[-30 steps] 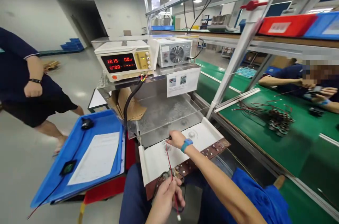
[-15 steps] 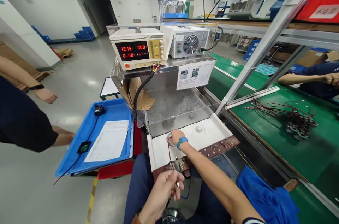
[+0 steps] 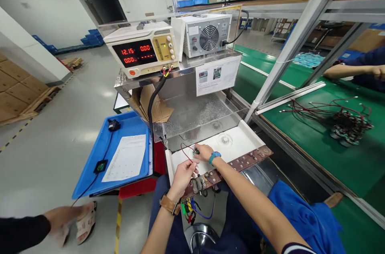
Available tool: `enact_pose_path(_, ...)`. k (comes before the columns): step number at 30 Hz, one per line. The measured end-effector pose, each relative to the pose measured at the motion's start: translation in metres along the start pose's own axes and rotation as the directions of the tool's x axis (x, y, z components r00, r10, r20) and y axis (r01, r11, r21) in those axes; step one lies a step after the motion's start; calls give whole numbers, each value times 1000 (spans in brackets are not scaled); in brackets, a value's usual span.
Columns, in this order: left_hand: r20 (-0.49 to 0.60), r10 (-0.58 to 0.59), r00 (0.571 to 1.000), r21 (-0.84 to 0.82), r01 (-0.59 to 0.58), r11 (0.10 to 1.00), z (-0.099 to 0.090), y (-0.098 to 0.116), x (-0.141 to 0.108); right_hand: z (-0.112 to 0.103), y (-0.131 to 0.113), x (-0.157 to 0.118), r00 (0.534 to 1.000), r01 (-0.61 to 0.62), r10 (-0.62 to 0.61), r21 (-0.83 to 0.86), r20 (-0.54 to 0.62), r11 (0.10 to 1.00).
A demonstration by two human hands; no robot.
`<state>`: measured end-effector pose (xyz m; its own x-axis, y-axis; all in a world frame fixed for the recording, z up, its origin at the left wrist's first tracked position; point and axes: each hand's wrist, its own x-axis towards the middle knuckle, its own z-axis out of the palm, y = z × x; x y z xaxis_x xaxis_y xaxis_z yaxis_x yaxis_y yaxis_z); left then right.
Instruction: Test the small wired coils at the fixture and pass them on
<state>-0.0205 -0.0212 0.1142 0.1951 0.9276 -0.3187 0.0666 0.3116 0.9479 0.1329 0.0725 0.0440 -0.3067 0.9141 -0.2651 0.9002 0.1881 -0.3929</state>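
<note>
My right hand (image 3: 205, 152), with a blue watch band on its wrist, pinches a small dark and green wired part (image 3: 196, 151) over the white tray (image 3: 237, 136); its exact kind is too small to tell. A thin red wire (image 3: 182, 148) loops from this part to my left hand (image 3: 184, 174). The fingers of my left hand are closed on the wire near its light-coloured end, just above the tray's front edge. Close below my hands, a brown perforated strip (image 3: 251, 158) runs along that edge, with metal fittings and dark leads (image 3: 198, 185) on it.
Behind the tray stand a power supply (image 3: 141, 51) reading 12.15 and a fan-fronted unit (image 3: 207, 37). A blue tray (image 3: 81, 174) at left holds paper and a cabled device. Similar wired parts (image 3: 350, 125) lie on the green bench. Another person's foot (image 3: 86, 222) is at lower left.
My left hand has moved up and forward, close to my right hand, bringing the wire along. My right hand has lifted slightly, showing the part. The person at left has mostly left view.
</note>
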Motion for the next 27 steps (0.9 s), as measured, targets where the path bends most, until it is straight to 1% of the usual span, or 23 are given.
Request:
enact_pose_path(3, -18, 63, 998, 84, -61, 995, 9, -4, 10, 2, 1, 3, 1000, -26, 26, 8, -10, 1000)
enact_pose_path(5, -8, 86, 996, 138, -84, 987, 14, -8, 14, 2, 2, 4, 1000, -22, 22, 11, -21, 1000)
enact_pose_path(9, 38, 100, 994, 238, -106, 965, 23, -17, 21, 1, 3, 2, 999, -30, 30, 10, -40, 1000)
enact_pose_path(12, 68, 104, 992, 291, -119, 949, 26, -25, 25, 2, 4, 2, 998, -22, 22, 5, -56, 1000)
enact_pose_path(15, 89, 108, 990, 309, -131, 942, 26, -32, 29, 2, 4, 2, 998, 2, -2, 2, -67, 1000)
enact_pose_path(18, 91, 110, 990, 310, -133, 941, 25, -37, 31, 1, 4, 1, 998, -4, 4, 5, -64, 1000)
enact_pose_path(27, 114, 113, 987, 308, -143, 940, 25, -41, 32, -5, 1, -2, 999, -4, 5, 17, -48, 1000)
